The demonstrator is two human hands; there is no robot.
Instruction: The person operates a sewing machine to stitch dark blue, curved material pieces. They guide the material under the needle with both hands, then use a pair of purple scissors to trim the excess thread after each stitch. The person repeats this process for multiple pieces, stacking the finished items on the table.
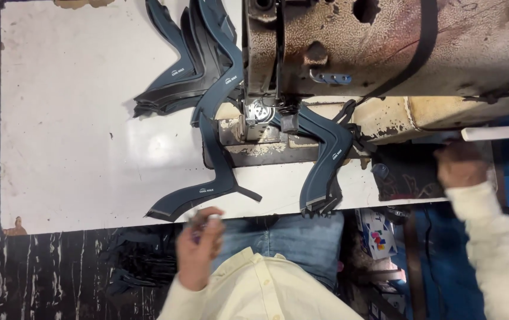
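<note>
Nearest the camera is the person's own pale yellow shirt (pixel 260 290), with blue jeans (pixel 290 237) showing above it at the table edge. The left hand (pixel 200 246) is raised in front of the lap, just below the white table (pixel 71 118), wrist bent and fingers curled narrowly around a small shiny object (pixel 204 220) that is too blurred to identify. It touches none of the cut pieces; the closest is a dark blue curved shoe-upper piece (pixel 207 189) lying flat on the table just above it, one end running up toward the needle area.

The right hand (pixel 461 165) is well off to the right, beyond the table's corner, arm in a pale sleeve angling up from the lower right. It is motion-blurred and looks loosely closed, but whether it holds anything cannot be told. A white bar (pixel 500 133) sits just above it.

A second dark blue piece (pixel 325 163) lies under the presser foot (pixel 260 115) of the worn, rust-flecked sewing machine (pixel 385 41), its lower end hanging over the table's near edge. More dark blue pieces are stacked in a pile (pixel 189 65) at the machine's left, fanned across the tabletop. Below the table on the right, a small box with coloured print (pixel 376 234) rests among dark clutter.
</note>
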